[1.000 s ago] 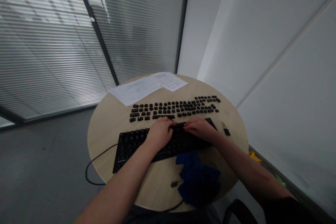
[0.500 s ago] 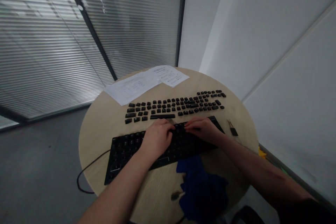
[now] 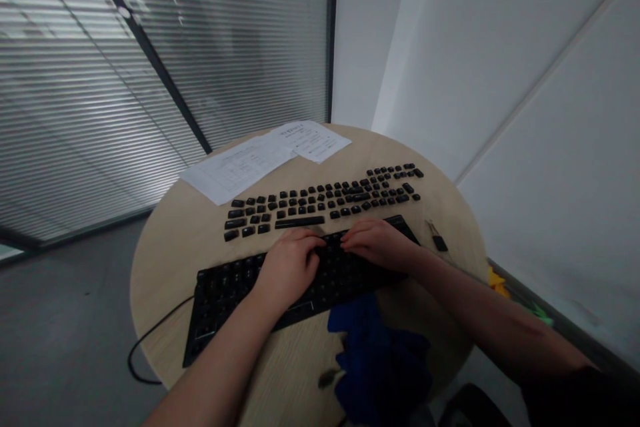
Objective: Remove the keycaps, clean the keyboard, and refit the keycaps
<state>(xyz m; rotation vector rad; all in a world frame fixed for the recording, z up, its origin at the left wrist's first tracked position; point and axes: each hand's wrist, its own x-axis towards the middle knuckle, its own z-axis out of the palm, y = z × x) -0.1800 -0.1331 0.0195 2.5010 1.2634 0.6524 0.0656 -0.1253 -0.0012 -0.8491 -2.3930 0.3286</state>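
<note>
A black keyboard (image 3: 330, 290) lies across the table, with many of its keycaps off. Over its upper middle, my left hand (image 3: 293, 260) is closed, thumb and forefinger brought together at the far edge; anything between them is too small to make out. My right hand (image 3: 377, 245) rests just to the right, its fingers pressed together and their tips down on the keyboard. Whatever those fingertips hold, if anything, is hidden. Beyond the keyboard, loose black keycaps (image 3: 303, 202) sit in rows, with a long space bar (image 3: 300, 222) nearest the hands.
Printed sheets (image 3: 240, 167) lie at the back of the round wooden table (image 3: 165, 253). A small wire-looped tool (image 3: 439, 241) rests at the right. Blue cloth (image 3: 383, 363) is bunched at the front edge. The keyboard's cable (image 3: 145, 340) hangs off the left side.
The view has shifted, so the table and hands appear a little farther left. Both hands stay at the same part of the keyboard, fingers still together.
</note>
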